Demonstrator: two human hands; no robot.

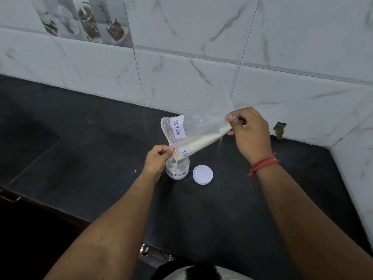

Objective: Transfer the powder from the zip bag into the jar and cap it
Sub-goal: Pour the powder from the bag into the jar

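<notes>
Left hand [158, 158] and right hand [249, 131] pinch zip bag [198, 131] over jar [177, 168].

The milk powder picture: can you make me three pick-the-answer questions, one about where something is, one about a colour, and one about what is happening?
1. Where is the round white plastic lid?
A. on the jar
B. on the black counter, right of the jar
C. in a hand

2. What colour is the thread on the right wrist?
A. red
B. green
C. blue

3. What is the clear labelled zip bag doing?
A. lying flat
B. sealed shut
C. tilted, mouth over the small clear glass jar

Answers: 1 B, the lid lies beside the jar. 2 A, the thread is red. 3 C, both hands, left and right, hold the bag as powder falls.
</notes>
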